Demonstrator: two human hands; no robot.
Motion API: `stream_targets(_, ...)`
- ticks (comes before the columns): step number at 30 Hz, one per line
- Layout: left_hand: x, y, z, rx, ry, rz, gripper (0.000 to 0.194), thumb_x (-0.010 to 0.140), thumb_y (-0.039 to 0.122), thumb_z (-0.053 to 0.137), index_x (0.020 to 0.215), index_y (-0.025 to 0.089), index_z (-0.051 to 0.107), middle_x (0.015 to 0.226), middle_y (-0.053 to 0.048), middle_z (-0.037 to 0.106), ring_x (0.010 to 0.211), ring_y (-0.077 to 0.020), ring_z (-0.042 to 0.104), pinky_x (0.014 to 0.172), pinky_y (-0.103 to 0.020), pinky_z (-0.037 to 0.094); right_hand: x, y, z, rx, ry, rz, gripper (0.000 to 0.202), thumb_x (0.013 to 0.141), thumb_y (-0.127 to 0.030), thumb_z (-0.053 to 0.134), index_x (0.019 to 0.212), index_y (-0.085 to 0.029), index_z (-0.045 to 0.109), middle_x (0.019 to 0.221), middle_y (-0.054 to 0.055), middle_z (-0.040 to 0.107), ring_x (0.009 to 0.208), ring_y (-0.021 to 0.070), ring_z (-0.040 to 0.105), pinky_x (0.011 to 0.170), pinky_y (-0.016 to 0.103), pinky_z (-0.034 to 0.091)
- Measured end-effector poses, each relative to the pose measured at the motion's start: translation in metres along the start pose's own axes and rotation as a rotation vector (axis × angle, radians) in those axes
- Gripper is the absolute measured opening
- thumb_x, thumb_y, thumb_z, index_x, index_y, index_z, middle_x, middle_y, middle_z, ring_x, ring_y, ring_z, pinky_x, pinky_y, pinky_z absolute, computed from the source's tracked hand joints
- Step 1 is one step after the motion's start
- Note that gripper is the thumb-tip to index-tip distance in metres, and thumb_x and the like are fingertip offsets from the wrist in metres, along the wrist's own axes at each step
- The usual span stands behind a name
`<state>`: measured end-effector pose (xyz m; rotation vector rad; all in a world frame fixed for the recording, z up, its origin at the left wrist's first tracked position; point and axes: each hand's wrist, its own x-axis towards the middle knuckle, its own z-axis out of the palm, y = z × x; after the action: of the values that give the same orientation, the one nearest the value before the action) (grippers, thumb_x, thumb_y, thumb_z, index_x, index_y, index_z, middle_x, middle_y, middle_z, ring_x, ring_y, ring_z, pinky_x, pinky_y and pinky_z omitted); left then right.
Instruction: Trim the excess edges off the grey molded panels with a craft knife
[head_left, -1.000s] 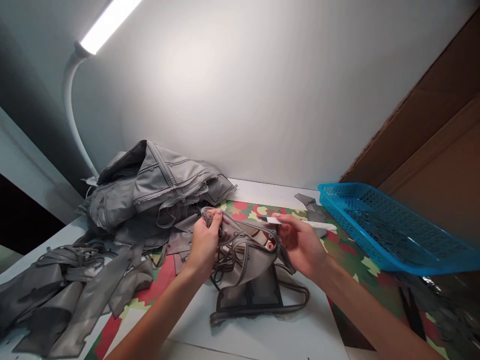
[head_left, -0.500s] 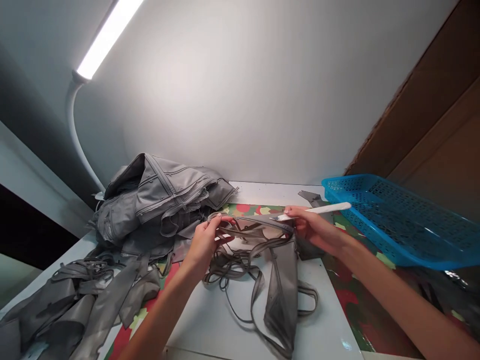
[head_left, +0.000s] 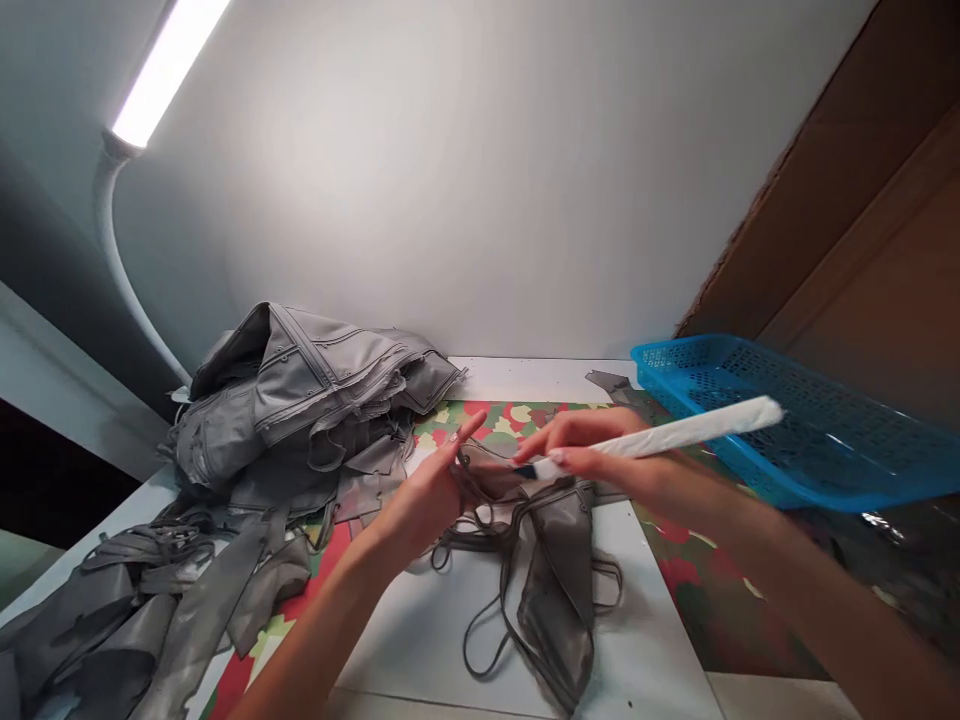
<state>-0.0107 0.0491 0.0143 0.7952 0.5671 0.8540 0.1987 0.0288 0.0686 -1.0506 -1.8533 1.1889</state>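
Note:
My left hand [head_left: 429, 500] grips the near-left part of a grey leather-like piece with straps [head_left: 559, 585], its thumb pointing up. The piece hangs down over a white board [head_left: 420, 625], its thin straps looped and tangled below my hands. Between the fingers of my right hand [head_left: 611, 445] is a slim white-wrapped tool [head_left: 690, 427]. Its narrow dark tip points left, close to the grey material between both hands. Whether the tip touches the material I cannot tell. Fingers partly hide the upper edge of the piece.
A heap of stitched grey leather-like panels [head_left: 322, 385] lies at the back left, with loose grey scraps [head_left: 202, 600] in front. A blue perforated basket [head_left: 817, 490] stands at the right, beside a cardboard sheet [head_left: 847, 200]. A lamp [head_left: 169, 75] shines from the upper left.
My right hand has moved left and closer, and the tool's wrapped end now points more toward me. My hands are nearer each other, and the stretched edge between them has gone slack.

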Motion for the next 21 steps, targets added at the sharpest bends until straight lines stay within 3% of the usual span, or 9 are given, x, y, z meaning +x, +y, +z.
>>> stream_targets(4,-0.004,-0.003,0.004,0.014,-0.043,-0.116,0.055,0.081,0.045,0.051,0.132,0.030,0.039,0.096,-0.005,0.069,0.084,-0.0203,0.064,0.076,-0.031,0.041,0.000,-0.006,0.030,-0.001,-0.103,0.004,0.014,0.081,-0.022,0.051,0.074,-0.020,0.062,0.100,0.003,0.065,0.090,0.0198,0.057,0.077,0.032,0.042)
stream_targets(9,-0.006,-0.008,0.011,0.081,-0.034,-0.182,0.043,0.081,0.047,0.050,0.122,0.032,0.052,0.104,-0.006,0.066,0.088,-0.0211,0.062,0.074,-0.031,0.044,0.001,-0.001,0.040,0.012,-0.056,-0.040,0.018,0.081,-0.021,0.048,0.067,-0.020,0.059,0.090,0.002,0.066,0.081,0.0190,0.058,0.068,0.029,0.042)
stream_targets(12,-0.002,-0.015,0.010,0.149,-0.015,-0.113,0.043,0.082,0.047,0.048,0.117,0.026,0.057,0.097,-0.009,0.066,0.080,-0.0198,0.062,0.067,-0.028,0.046,0.002,0.003,0.041,0.026,0.027,-0.066,0.018,0.080,-0.020,0.049,0.064,-0.021,0.057,0.081,0.001,0.064,0.075,0.0173,0.057,0.067,0.028,0.042)
stream_targets(18,0.005,-0.021,0.003,0.354,0.213,0.085,0.029,0.078,0.040,0.058,0.084,0.014,0.069,0.068,-0.003,0.063,0.056,-0.0100,0.053,0.053,-0.019,0.041,0.001,0.011,0.046,-0.108,0.224,-0.022,0.019,0.082,-0.028,0.049,0.069,-0.019,0.059,0.063,-0.001,0.058,0.060,0.0136,0.051,0.057,0.025,0.037)
stream_targets(21,0.005,-0.018,0.003,0.386,0.296,0.139,0.029,0.075,0.039,0.062,0.072,0.011,0.068,0.062,-0.002,0.061,0.055,-0.0099,0.052,0.052,-0.019,0.041,0.002,0.015,0.051,-0.128,0.323,-0.009,0.023,0.083,-0.031,0.048,0.066,-0.018,0.055,0.056,-0.002,0.052,0.052,0.0112,0.045,0.050,0.023,0.033)
